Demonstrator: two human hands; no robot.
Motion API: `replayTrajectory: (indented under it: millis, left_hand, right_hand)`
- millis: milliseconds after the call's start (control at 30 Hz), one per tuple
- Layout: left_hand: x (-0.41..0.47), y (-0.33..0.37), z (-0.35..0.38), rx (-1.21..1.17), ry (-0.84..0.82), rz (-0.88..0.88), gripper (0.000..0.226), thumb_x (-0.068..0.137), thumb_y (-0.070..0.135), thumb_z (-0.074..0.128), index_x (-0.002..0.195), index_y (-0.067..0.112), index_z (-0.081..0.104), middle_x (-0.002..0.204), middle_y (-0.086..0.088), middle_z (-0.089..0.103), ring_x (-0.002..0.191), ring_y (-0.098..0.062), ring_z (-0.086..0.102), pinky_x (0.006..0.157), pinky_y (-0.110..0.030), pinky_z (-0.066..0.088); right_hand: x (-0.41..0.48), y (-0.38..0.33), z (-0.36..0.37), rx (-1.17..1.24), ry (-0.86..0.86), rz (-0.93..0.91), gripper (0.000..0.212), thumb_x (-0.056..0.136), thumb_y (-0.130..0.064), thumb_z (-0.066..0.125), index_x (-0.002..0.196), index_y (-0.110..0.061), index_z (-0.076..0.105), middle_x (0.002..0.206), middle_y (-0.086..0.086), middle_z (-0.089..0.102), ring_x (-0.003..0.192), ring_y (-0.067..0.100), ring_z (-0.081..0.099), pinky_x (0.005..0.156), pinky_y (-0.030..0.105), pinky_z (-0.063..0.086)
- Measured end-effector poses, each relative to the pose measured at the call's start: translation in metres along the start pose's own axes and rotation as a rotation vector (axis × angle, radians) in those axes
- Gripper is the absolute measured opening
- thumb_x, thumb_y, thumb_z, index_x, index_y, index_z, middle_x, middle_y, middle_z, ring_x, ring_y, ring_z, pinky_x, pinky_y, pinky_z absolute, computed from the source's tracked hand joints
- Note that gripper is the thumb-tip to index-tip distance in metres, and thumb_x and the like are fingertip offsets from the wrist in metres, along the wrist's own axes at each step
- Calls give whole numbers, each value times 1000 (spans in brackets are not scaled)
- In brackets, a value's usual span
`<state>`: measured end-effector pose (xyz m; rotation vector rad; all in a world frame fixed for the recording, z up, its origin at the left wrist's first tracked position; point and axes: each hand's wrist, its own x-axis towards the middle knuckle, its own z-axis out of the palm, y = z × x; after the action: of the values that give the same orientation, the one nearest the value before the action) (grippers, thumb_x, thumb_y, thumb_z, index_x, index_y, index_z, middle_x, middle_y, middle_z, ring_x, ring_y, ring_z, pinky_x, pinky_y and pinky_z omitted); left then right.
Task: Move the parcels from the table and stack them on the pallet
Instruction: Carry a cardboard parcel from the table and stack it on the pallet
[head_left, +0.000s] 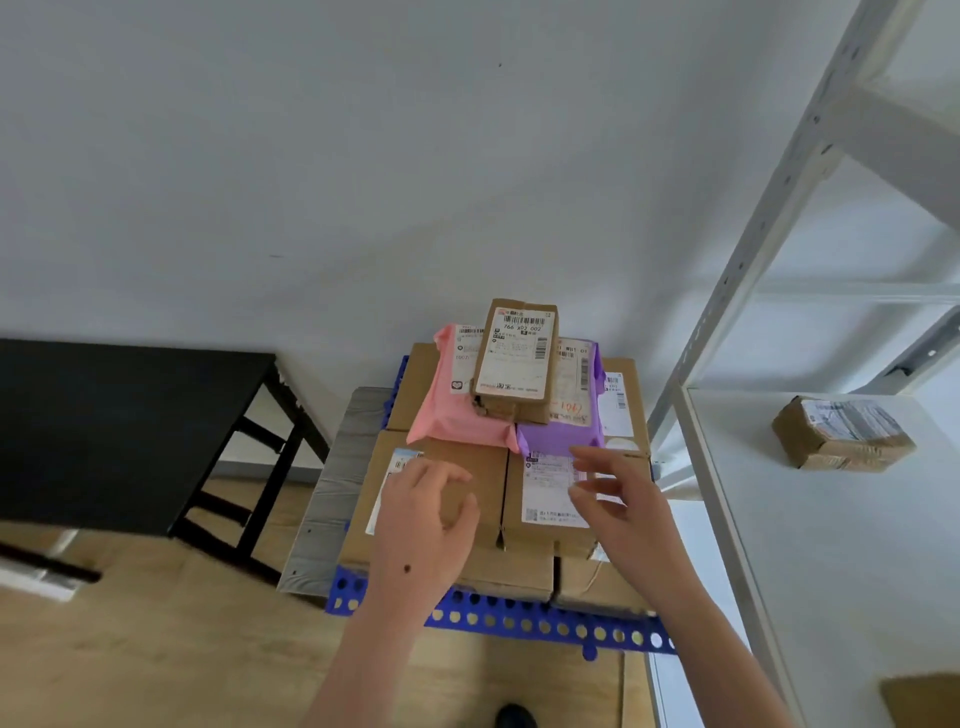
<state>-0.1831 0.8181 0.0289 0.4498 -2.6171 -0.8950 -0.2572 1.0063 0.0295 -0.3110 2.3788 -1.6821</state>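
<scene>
A blue perforated pallet (519, 618) carries a stack of parcels. Brown cardboard boxes (483, 467) form the lower layers. On them lie a pink mailer bag (447, 410) and a purple mailer bag (558, 434). A small brown box with a white label (519, 358) sits on top. My left hand (431, 514) hovers over the front left box, fingers loosely curled and holding nothing. My right hand (608, 493) hovers over the front right box with fingers spread, holding nothing. It is not clear whether either hand touches the boxes.
A black table (119, 431) stands at the left. A white metal shelf rack (737, 322) stands at the right, with a taped brown parcel (841, 434) on its shelf and another brown corner (924, 701) at the lower right. White wall behind, wooden floor below.
</scene>
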Motion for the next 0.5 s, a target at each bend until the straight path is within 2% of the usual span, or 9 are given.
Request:
replayTrajectory:
  millis: [67, 200, 333, 433, 500]
  left_hand:
    - [-10, -1, -4, 12, -7, 14, 15, 83, 20, 64, 97, 24, 63, 100, 16, 55, 101, -4, 45, 82, -8, 29]
    - [-30, -13, -11, 24, -46, 54, 13, 84, 22, 63, 97, 25, 64, 101, 14, 57, 102, -5, 44, 80, -11, 28]
    - [-57, -36, -11, 18, -109, 95, 9, 84, 21, 63, 92, 24, 64, 95, 13, 58, 93, -5, 50, 78, -7, 34]
    - [-76, -60, 3, 7, -228, 63, 6, 85, 20, 60, 90, 23, 62, 93, 14, 56, 91, -4, 53, 79, -15, 43]
    - [-84, -81, 18, 32, -331, 0, 8, 87, 21, 57, 94, 22, 62, 95, 12, 56, 95, -6, 52, 77, -15, 40]
  right_hand:
    - [-11, 4, 4, 23, 11, 26, 34, 90, -9, 62, 111, -35, 59, 106, -18, 61, 90, -9, 58, 71, 11, 51]
    - [-35, 15, 17, 19, 20, 55, 30, 90, -12, 63, 113, -31, 61, 104, -17, 64, 87, -9, 60, 69, 6, 46]
    - [-58, 32, 34, -32, 24, 79, 26, 90, -12, 62, 108, -31, 62, 103, -19, 65, 94, -1, 61, 71, 8, 44]
    - [-69, 58, 46, -110, 7, 119, 27, 90, -8, 60, 106, -30, 62, 103, -15, 66, 97, 3, 62, 76, 12, 46]
    - [-73, 78, 51, -184, -44, 152, 29, 90, -6, 59, 107, -28, 63, 103, -12, 66, 99, 4, 61, 82, 15, 49]
